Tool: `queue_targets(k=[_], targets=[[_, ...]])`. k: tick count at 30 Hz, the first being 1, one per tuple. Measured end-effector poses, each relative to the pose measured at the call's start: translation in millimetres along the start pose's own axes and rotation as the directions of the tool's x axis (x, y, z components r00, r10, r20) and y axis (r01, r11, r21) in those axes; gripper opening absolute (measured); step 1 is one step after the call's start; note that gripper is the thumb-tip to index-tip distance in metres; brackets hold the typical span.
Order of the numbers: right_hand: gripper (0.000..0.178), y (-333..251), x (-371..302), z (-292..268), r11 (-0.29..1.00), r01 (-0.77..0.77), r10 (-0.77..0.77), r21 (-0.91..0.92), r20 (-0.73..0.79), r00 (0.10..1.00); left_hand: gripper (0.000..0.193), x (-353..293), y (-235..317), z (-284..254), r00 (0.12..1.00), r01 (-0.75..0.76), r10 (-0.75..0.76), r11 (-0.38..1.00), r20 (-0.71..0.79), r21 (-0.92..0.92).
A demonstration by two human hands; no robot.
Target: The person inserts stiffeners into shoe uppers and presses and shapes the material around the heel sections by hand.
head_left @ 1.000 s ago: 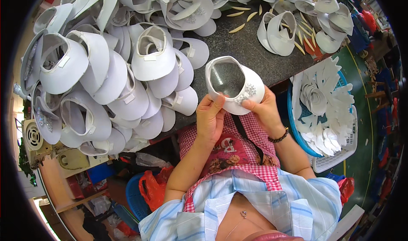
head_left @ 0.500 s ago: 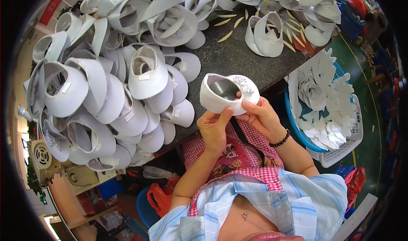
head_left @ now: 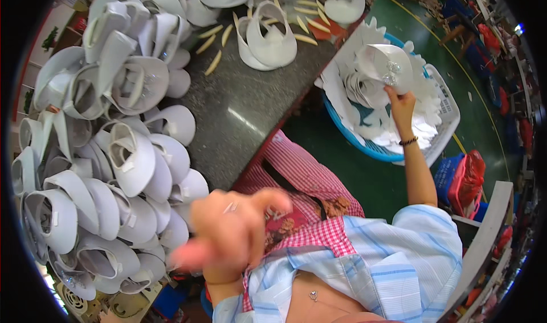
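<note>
My right hand [head_left: 402,105] reaches out to the right, its fingers pinching the edge of a white sun visor [head_left: 380,61] with silvery sparkling decoration. The visor is above a blue round basket [head_left: 342,130] heaped with white cut pieces [head_left: 373,123]; whether it touches them I cannot tell. Close to the camera, in front of my body, my left hand [head_left: 231,229] is raised and smeared by motion. No held thing shows clearly in it, and its finger positions are hard to read.
A big pile of white visors [head_left: 134,157] covers the left of the dark stone table [head_left: 250,103]. Two nested visors [head_left: 268,41] stand farther back among pale curved strips [head_left: 213,62]. A white plastic crate [head_left: 450,109] sits under the basket, near a red bag [head_left: 472,169].
The visor, held by both hands over the table edge before, is now in my right hand alone above the basket. My left hand has let go and come nearer. The view has turned right.
</note>
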State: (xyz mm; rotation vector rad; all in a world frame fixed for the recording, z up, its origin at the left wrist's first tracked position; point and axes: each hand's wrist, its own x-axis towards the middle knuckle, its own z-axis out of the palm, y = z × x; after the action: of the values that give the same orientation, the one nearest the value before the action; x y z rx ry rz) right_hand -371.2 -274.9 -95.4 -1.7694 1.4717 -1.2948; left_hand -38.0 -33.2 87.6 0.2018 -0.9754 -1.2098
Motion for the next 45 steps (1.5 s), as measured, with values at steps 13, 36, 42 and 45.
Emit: queue_targets(k=[13,36,42,45], targets=[[0.062,162.2,12.7,-30.1,0.373,0.633,-0.130,-0.678,0.637,0.759,0.058,44.0,17.4,48.7,0.964,0.260,-0.245,0.799,0.101,-0.542],[0.026,-153.2,90.4,180.6,0.758,0.650,-0.618,0.060,0.383,0.686,0.054,27.2,36.6,38.8,0.990,-0.044,0.093,0.915,0.104,-0.401],[0.027,-195.3,78.6,219.6,0.904,0.428,-0.401,0.007,0.364,0.841,0.033,5.5,-3.6,-50.2,0.762,0.454,-0.184,0.836,-0.621,0.310],[0.013,-203.9,42.5,170.2,0.724,0.657,-0.683,0.211,0.353,0.640,0.061,2.1,-38.5,-110.8,0.706,0.578,-0.209,0.722,-0.677,0.380]])
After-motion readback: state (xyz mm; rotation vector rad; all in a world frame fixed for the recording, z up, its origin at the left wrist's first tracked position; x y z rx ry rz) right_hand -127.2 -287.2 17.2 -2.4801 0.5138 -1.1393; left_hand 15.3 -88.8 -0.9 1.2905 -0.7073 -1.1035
